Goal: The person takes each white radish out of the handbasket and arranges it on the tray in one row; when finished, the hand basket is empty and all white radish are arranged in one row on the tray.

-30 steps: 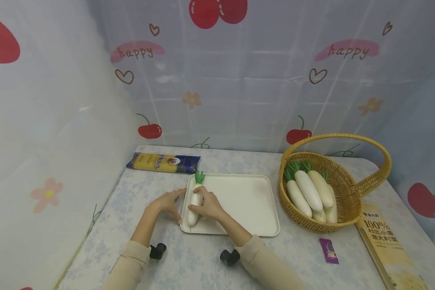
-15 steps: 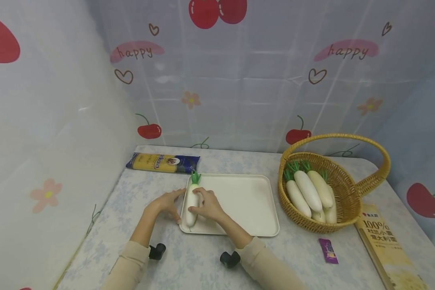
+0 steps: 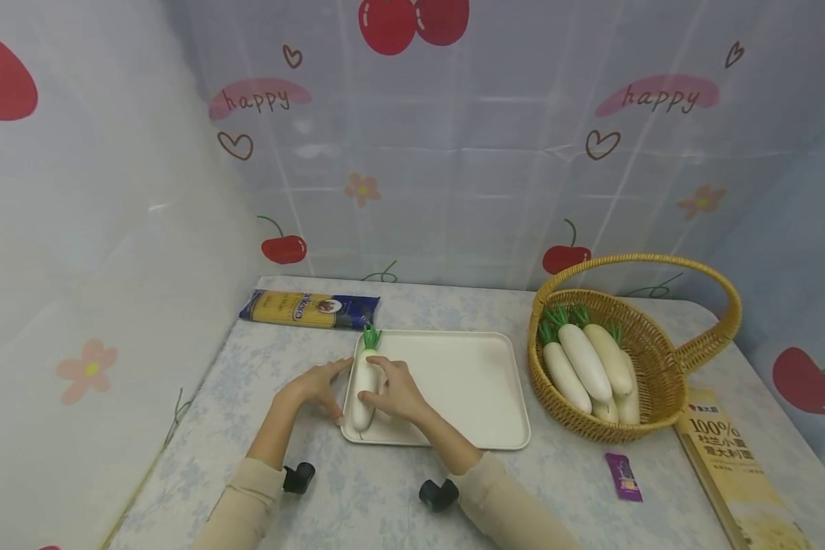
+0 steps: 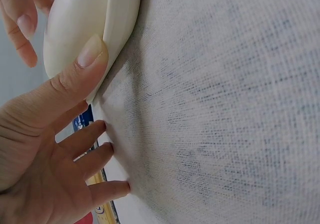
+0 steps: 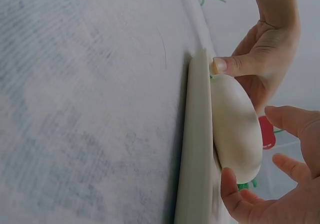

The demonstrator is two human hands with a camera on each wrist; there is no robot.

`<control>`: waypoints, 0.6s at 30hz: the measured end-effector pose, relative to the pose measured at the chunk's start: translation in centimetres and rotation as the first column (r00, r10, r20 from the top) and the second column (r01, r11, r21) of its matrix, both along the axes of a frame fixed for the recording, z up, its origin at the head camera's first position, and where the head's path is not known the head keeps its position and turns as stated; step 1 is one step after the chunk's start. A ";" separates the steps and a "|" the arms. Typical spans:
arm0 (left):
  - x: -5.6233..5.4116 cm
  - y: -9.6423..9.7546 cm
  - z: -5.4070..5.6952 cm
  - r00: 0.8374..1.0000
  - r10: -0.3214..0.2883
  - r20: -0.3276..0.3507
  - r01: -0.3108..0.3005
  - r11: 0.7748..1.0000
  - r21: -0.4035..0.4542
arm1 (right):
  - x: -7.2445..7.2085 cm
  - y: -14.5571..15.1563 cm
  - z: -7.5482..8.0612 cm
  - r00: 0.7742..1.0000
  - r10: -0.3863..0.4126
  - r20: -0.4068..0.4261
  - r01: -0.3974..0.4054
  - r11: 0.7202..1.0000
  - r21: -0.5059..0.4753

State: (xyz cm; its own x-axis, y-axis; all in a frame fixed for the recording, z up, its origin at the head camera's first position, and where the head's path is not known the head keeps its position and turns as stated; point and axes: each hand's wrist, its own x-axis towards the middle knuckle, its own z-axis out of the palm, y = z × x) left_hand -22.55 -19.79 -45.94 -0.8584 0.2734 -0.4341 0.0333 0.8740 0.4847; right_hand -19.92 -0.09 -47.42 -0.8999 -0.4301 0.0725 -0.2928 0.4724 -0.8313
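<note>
L hand [image 3: 314, 386] relaxed, thumb touching cream rectangular tray [image 3: 457, 382]; R hand [image 3: 400, 391] loose by long white green-topped radish [image 3: 363, 382], on tray btwn hands. It's round, so a nudge might roll it.

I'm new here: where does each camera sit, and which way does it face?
Head: worn on the head, facing forward and down at tray, left hand, right hand, sleeves.
Left wrist: worn there, facing thumb and tray.
Right wrist: worn there, facing that hand by the daikon radish.
Both wrist views share tray, daikon radish, both hands.
</note>
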 end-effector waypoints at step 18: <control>0.1 -0.1 0.1 1.000 0.002 0.012 -0.003 1.000 0.029 | 1.0 8.4 3.6 0.997 -0.023 0.080 0.023 1.000 0.005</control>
State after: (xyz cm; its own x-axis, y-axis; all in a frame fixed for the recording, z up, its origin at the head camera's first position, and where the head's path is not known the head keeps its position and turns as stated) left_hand -22.46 -19.84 -45.88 -0.8537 0.2839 -0.4365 0.0248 0.8595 0.5105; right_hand -18.94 8.35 -43.86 -0.9124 -0.4094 -0.0018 -0.2145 0.4818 -0.8496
